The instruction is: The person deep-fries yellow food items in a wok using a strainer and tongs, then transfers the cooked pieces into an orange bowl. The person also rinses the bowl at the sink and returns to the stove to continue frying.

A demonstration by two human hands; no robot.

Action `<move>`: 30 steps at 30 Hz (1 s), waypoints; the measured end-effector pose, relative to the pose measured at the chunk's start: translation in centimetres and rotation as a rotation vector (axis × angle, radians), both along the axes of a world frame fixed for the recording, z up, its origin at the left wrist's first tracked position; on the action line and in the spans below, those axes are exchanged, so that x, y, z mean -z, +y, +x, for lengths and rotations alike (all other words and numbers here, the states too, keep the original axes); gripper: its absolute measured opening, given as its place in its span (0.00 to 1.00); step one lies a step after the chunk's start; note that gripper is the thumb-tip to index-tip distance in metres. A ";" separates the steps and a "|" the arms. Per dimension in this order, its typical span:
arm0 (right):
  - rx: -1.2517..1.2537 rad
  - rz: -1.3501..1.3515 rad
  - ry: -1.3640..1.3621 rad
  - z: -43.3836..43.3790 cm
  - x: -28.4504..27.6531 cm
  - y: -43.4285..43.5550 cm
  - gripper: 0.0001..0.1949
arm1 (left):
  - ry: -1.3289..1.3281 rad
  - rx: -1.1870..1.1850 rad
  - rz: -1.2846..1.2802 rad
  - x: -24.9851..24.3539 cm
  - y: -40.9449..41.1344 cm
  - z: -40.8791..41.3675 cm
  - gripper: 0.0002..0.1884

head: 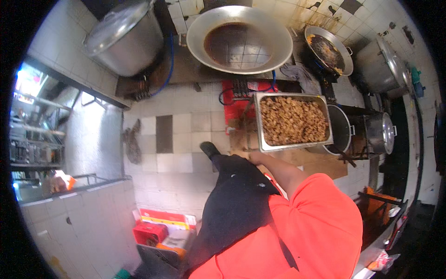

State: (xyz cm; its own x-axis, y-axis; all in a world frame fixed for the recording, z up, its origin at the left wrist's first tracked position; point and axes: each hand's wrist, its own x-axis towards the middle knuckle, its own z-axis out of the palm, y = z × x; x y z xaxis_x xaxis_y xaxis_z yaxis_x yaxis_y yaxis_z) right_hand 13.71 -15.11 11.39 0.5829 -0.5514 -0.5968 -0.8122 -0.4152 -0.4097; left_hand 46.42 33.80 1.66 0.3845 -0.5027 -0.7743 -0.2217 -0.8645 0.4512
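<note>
My right hand is just below the near left corner of a steel pan filled with brown, cooked-looking food pieces. Its fingers are small and blurred, so whether it touches or grips something cannot be told. My right arm, in a red-orange sleeve, reaches forward beside the dark apron. My left hand is out of view. Beyond the pan, a wide metal wok holds dark liquid. A smaller two-handled pan at the upper right holds dark bubbling oil with orange-brown pieces in it.
A large lidded pot stands upper left, another upper right. An open pot and a smaller lidded pot are right of the pan. Cardboard lies on the tiled floor. A red box sits lower left.
</note>
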 end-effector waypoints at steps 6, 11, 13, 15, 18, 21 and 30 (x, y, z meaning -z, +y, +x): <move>-0.056 0.177 0.163 1.6 0.7 0.6 0.22 | -0.322 -0.087 -0.095 -5.5 -8.3 13.6 0.15; 0.672 0.169 -0.394 2.0 -7.4 4.9 0.19 | -0.059 -0.168 -0.015 -11.3 -19.0 20.5 0.30; 0.937 0.096 -0.533 0.2 -8.4 8.2 0.18 | -0.110 0.032 0.121 -10.9 -22.1 20.9 0.26; 1.140 -0.036 -0.527 -3.6 -8.4 13.8 0.16 | -0.224 0.460 0.323 -9.5 -24.3 22.9 0.20; 1.431 -0.076 -0.323 -13.9 -2.5 25.8 0.15 | -0.579 0.816 0.020 -8.2 -31.4 19.9 0.23; 1.619 -0.077 0.339 -23.6 4.0 41.1 0.13 | -0.510 0.963 -0.132 -10.9 -41.1 5.2 0.07; 1.435 -0.080 0.146 -27.5 18.9 55.7 0.12 | 0.263 1.296 -0.351 -23.9 -49.8 -47.0 0.15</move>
State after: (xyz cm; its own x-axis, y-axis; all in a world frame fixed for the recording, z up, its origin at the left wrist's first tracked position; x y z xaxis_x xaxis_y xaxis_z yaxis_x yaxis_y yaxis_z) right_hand -13.74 40.60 -7.55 -0.5540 -0.6320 -0.5419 -0.5723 0.7618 -0.3035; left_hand -0.62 -16.03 25.58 -0.6452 -0.5697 -0.5091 -0.6517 0.0626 0.7559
